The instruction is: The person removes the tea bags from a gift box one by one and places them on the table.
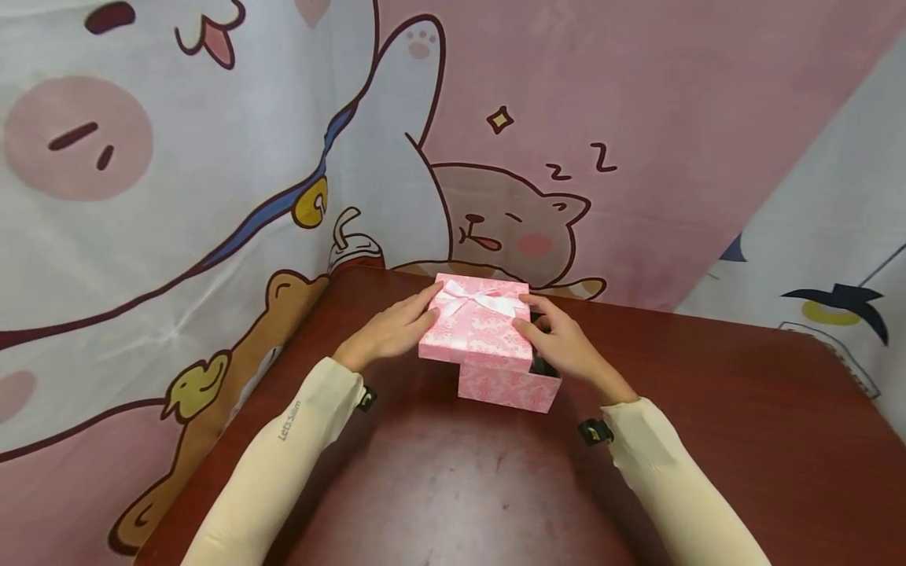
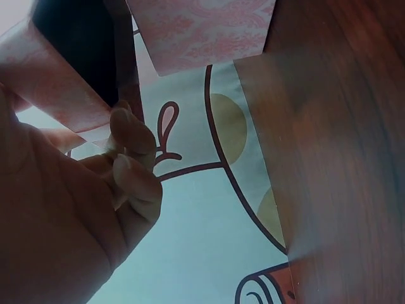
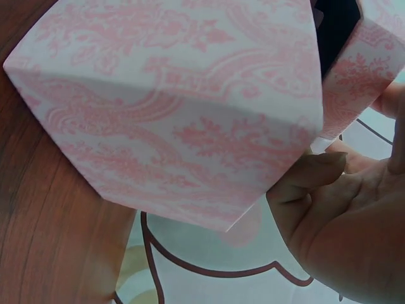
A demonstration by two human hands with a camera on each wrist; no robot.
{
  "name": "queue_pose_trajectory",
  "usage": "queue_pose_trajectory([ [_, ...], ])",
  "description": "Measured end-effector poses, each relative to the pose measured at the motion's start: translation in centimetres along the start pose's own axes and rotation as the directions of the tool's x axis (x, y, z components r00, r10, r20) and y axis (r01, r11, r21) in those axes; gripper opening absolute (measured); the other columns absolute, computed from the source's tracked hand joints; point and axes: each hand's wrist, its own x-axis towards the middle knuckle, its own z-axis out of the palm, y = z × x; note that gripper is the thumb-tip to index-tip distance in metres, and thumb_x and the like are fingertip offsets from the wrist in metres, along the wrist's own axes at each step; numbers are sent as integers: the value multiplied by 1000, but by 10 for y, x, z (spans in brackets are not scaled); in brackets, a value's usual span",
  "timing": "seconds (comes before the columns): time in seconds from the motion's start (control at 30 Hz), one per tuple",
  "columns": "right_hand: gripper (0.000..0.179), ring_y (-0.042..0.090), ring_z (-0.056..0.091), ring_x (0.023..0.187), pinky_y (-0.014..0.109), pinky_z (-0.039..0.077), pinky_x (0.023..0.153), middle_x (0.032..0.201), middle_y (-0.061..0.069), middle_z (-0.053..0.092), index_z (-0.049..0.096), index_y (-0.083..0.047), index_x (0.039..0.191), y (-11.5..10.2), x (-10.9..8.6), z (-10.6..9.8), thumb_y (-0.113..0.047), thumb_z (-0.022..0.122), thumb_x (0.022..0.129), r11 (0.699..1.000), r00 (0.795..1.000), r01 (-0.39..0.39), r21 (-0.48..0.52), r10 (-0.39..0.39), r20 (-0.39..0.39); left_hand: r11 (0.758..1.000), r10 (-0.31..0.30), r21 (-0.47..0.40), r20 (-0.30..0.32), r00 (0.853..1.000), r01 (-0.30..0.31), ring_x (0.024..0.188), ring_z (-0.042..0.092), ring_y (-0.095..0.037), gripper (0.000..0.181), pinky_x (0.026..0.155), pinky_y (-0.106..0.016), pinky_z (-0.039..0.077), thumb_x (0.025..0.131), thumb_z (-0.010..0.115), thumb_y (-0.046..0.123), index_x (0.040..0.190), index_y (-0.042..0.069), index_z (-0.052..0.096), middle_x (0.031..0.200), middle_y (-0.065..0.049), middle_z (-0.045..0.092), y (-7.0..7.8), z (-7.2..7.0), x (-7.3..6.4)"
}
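Note:
A pink patterned gift box lid [image 1: 488, 339] with a pale ribbon bow [image 1: 473, 299] is held slightly tilted over its matching box base [image 1: 508, 388]. It is shifted to the left of the base, so a dark strip of the interior shows on the right. My left hand [image 1: 392, 325] grips the lid's left edge, thumb near the front. On the opposite edge, my right hand [image 1: 564, 338] holds the lid between thumb and fingers. The left wrist view shows the lid's dark underside [image 2: 79, 44]; the base's patterned sides [image 3: 171, 120] fill much of the right wrist view.
A dark red-brown wooden table [image 1: 453, 487] carries the box near its back edge. Behind and to the left hangs a cartoon-printed cloth [image 1: 637, 102]. Dark wrist devices [image 1: 596, 431] sit at both cream sleeves.

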Motion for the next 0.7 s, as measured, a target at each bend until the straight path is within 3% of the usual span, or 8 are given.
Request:
queue_pose_trajectory([
  [0.17, 57, 27, 60, 87, 36, 47, 69, 129, 18, 54, 40, -17, 150, -6, 2, 3, -40, 57, 100, 999, 1000, 11, -39, -11, 9, 1000, -10, -7, -6, 1000, 10, 145, 29, -32, 65, 111, -61, 27, 103, 36, 49, 160, 30, 13, 163, -5, 22, -3, -4, -5],
  [0.4, 57, 27, 59, 79, 36, 46, 65, 97, 15, 65, 40, -16, 150, -13, 8, 12, -39, 56, 101, 998, 998, 47, -39, -46, 35, 999, -1, -51, -14, 1000, 0, 146, 28, -31, 66, 111, -62, 27, 102, 38, 49, 160, 30, 13, 164, -3, 21, -14, -11, -13],
  [0.7, 57, 22, 54, 69, 35, 44, 60, 88, 12, 64, 40, -16, 150, -26, 14, 25, -41, 55, 101, 998, 997, 56, -40, -54, 47, 998, 6, -70, -17, 1000, -7, 147, 26, -29, 65, 113, -60, 24, 103, 38, 48, 160, 30, 13, 164, -3, 20, -27, -22, -23],
])
